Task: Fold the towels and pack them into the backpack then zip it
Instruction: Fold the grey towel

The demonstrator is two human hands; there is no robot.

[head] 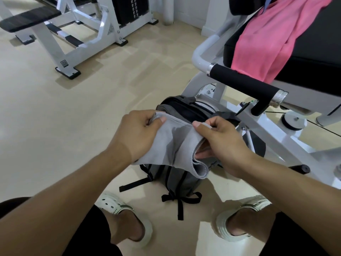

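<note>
Both hands are pinching the same grey towel (173, 145) up in the air. The left hand (136, 135) has its thumb pressed on top of the far left corner with the other fingers curled under the cloth, and the right hand (219, 143) nips the far right corner between thumb and forefinger, with its lower fingers tucked inside a loop of the fabric near the bottom edge. So the towel's stretched between the two grips, doubled over, sagging a bit in the middle, and one folded end curls down on the right side. Right underneath it is the grey backpack (177, 180), sitting on the pale floor (55, 117) between the person's feet, top end pointing away, main compartment unzipped and gaping dark, black straps trailing toward the white clogs (129, 215). Its far end is touching or just beside the white frame of a gym machine (273, 130). A pink towel (273, 41) is draped over that machine's black seat pad, hanging down past a black foam handle (245, 84). Further off on the left there's a white bench (29, 17) with a black pad.
</note>
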